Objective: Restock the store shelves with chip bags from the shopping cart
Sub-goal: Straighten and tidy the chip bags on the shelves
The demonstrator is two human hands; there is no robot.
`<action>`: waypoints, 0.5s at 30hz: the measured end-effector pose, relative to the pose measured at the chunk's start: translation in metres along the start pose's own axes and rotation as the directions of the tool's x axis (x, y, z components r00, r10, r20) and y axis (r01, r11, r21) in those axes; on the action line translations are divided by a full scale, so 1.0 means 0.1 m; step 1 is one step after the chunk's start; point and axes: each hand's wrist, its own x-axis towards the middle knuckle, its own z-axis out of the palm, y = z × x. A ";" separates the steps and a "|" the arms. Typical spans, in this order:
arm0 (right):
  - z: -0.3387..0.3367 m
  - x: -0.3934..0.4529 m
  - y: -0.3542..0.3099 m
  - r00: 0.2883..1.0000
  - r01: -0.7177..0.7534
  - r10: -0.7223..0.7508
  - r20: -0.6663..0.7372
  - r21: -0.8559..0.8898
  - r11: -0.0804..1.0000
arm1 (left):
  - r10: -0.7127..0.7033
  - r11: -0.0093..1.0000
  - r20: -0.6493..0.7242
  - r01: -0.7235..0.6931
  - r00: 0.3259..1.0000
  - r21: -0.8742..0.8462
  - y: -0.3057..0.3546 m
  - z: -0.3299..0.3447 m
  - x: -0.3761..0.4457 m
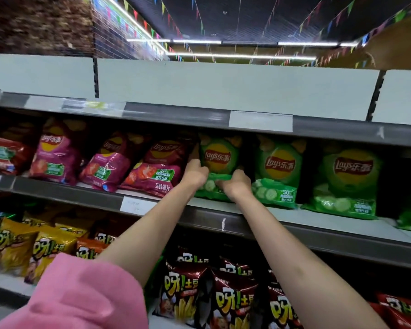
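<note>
1. Both bare forearms reach up from the lower edge of the frame to the middle grey metal shelf (214,217), and a pink sleeve (81,298) is bunched at the lower left.
2. The left hand (196,173) has its fingers curled round the left edge of a glossy green Lay's chip bag (220,160) at the centre of the frame.
3. The right hand (237,185) grips the lower right part of that same bag, crumpling the foil under its fingers.
4. The bag stands upright on the middle shelf, between the two hands, its bottom edge on the shelf board.
5. Just right of it stand two more green Lay's bags (279,172), printed with cucumber slices.
6. To the left lie magenta-red Lay's bags (157,172) with tomato pictures, leaning at angles.
7. Each reads "Lay's" with Chinese characters; a green patch shows "50".
8. On the lower shelf are dark red snack bags (233,302) and yellow snack bags (17,248) with large Chinese lettering.
</note>
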 end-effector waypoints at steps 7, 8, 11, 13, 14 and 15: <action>0.01 -0.15 0.02 0.988 0.123 -0.131 -0.086 -0.093 0.988 | 0.191 0.981 -0.027 -0.189 0.981 0.045 0.04 -0.04 -0.06; 0.03 -0.19 0.03 0.974 0.175 -0.189 -0.122 -0.116 0.978 | 0.254 0.966 -0.050 -0.252 0.966 0.053 0.03 -0.07 -0.08; 0.11 -0.28 -0.02 0.890 0.335 -0.399 -0.219 -0.280 0.900 | 0.342 0.937 -0.135 -0.325 0.930 0.130 0.02 -0.25 -0.08; 0.16 -0.31 -0.13 0.832 0.382 -0.488 -0.265 -0.364 0.849 | 0.334 0.937 -0.166 -0.308 0.928 0.165 0.01 -0.42 -0.05; 0.18 -0.31 -0.20 0.811 0.399 -0.515 -0.277 -0.383 0.833 | 0.327 0.937 -0.181 -0.294 0.927 0.189 -0.01 -0.51 -0.02; 0.22 -0.32 -0.27 0.800 0.415 -0.531 -0.280 -0.381 0.826 | 0.315 0.938 -0.191 -0.275 0.930 0.210 -0.03 -0.62 0.01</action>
